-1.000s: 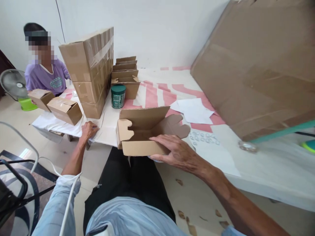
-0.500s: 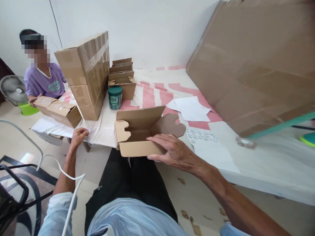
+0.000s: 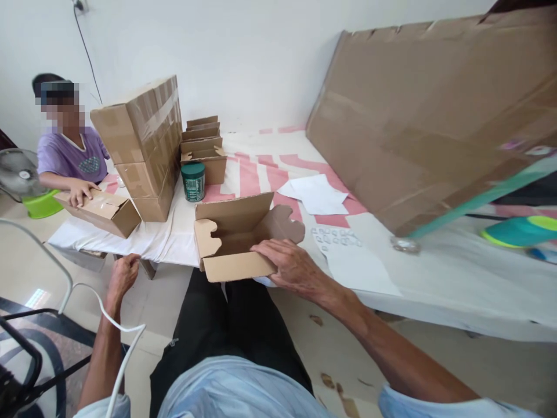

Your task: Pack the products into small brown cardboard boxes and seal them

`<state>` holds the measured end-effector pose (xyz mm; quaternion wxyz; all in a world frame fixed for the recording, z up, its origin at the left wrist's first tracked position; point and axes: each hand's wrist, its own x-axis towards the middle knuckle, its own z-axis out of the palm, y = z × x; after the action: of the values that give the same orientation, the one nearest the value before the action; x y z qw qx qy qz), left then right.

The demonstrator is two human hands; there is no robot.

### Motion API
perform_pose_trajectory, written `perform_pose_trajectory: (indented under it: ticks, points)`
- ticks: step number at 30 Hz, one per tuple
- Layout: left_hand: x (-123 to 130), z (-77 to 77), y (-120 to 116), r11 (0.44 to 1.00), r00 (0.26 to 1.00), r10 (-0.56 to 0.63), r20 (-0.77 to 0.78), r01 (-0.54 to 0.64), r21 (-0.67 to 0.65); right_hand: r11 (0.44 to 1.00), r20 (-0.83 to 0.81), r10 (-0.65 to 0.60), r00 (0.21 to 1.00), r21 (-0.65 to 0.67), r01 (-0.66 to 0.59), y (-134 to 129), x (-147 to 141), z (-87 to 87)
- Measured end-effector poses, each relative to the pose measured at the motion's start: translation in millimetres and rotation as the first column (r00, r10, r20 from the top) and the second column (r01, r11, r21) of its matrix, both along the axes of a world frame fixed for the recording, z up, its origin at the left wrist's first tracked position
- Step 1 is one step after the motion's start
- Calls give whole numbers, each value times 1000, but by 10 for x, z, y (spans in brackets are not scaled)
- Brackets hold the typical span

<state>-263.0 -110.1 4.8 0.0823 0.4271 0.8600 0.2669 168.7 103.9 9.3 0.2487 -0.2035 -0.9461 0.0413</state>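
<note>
Foreground carton (image 3: 237, 266), one, green-lidded tub (image 3: 193, 184), one

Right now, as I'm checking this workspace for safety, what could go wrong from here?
The open box sits at the table's near edge, so a tug from the right hand might tip it off. The white cord crosses the left forearm in view and could snag.
</note>
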Motion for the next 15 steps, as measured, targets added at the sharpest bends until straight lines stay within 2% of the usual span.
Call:
perform_pose_trajectory:
  ticks: [3,6,12,15]
  points:
    - [153,-86,376,987,988,-137,71,130,99,1000,12,-21,1000,6,21,-24,-29,15]
    - [247,-150,908,958,959,-248,137,222,183,1000,13,-28,1000,1,28,-50,-36,41]
    - [195,-118,2229,927,917,-309,254,230,295,1000,11,-29,1000,-11,29,-116,-1,91]
    - [172,-59,2746,903,894,-344,285,232,362,1000,-9,-27,1000,-7,27,-151,6,88]
